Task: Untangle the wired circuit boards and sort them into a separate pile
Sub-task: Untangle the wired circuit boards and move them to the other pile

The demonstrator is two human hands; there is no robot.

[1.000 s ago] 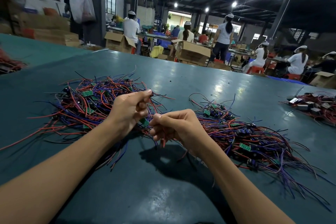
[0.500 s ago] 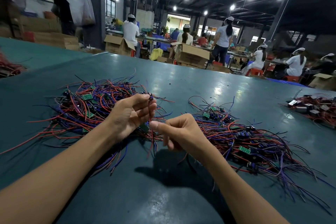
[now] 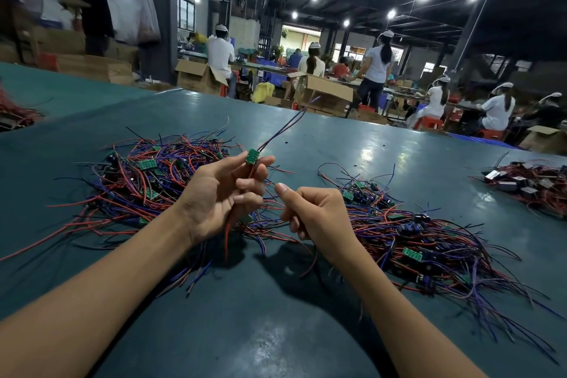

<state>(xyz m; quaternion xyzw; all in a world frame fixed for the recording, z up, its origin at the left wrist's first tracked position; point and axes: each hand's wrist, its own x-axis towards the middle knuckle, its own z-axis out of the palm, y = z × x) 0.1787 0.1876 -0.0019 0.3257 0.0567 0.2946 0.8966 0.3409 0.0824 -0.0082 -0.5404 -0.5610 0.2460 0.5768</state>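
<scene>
Cardboard boxes (image 3: 325, 92) stand open beyond the teal table (image 3: 276, 331), their contents hidden from me, and a dark heap of wired parts (image 3: 527, 184) at far right is cut by the frame edge. My left hand (image 3: 221, 196) pinches one green circuit board (image 3: 252, 157) between thumb and fingertips, raised between the left pile (image 3: 147, 181) and the right pile (image 3: 423, 233), its purple leads (image 3: 285, 126) trailing upward. My right hand (image 3: 316, 215) is curled just beside it, thumb up; whether it grips a wire I cannot tell.

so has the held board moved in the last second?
Yes, up: the left hand has lifted the board off the left pile's right edge.
</scene>
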